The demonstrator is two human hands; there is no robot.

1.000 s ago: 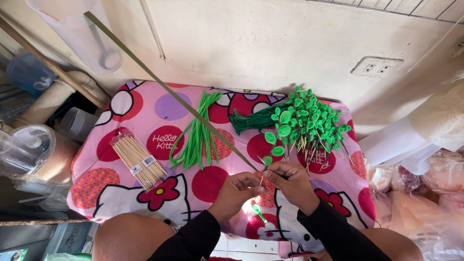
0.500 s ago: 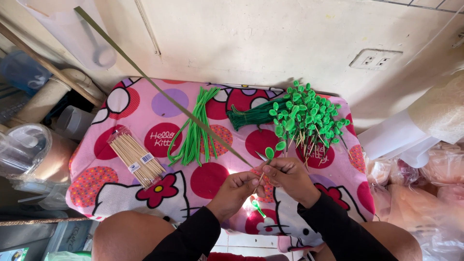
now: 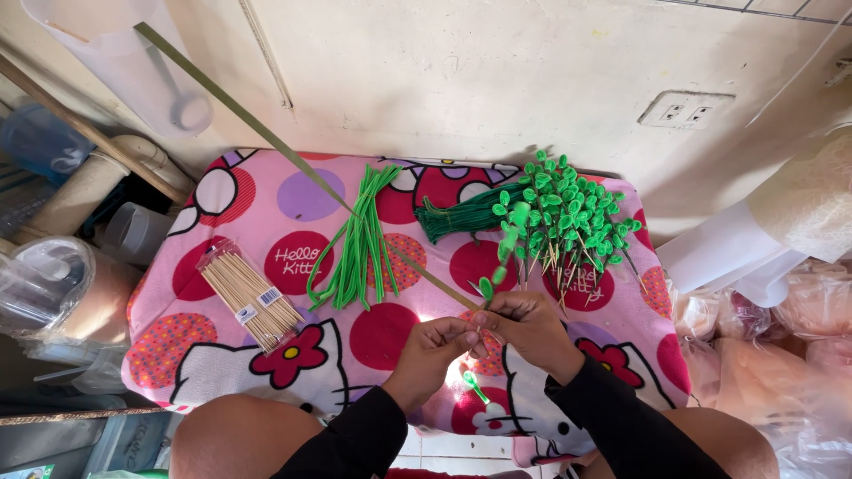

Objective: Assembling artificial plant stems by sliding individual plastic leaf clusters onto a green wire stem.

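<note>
Since half a second ago my hands have stayed together over the near edge of the table [image 3: 177, 355], and the leafy stem [image 3: 499, 257] has tipped up a little, its top now overlapping the heap beyond.

My left hand [image 3: 435, 341] and right hand [image 3: 525, 324] are both pinched shut on the stem's lower end, fingertips touching. From that grip the stem runs up and away from me, leaning slightly right; its long axis is nearly straight away from my body. It is a thin pale stick with small bright green oval leaves set along it in pairs.

A long green tape strip [image 3: 293, 164] leaves the grip and stretches far up to the left, taut and straight.

Just beyond the grip, to the right, lies the heap of finished leafy stems [image 3: 577, 217]. Beyond and left of the grip lie a bundle of green chenille stems [image 3: 359, 244], then a clear pack of bamboo skewers [image 3: 251, 302]. Just below the grip, one small green piece [image 3: 473, 387] rests on the pink spotted cloth.
</note>
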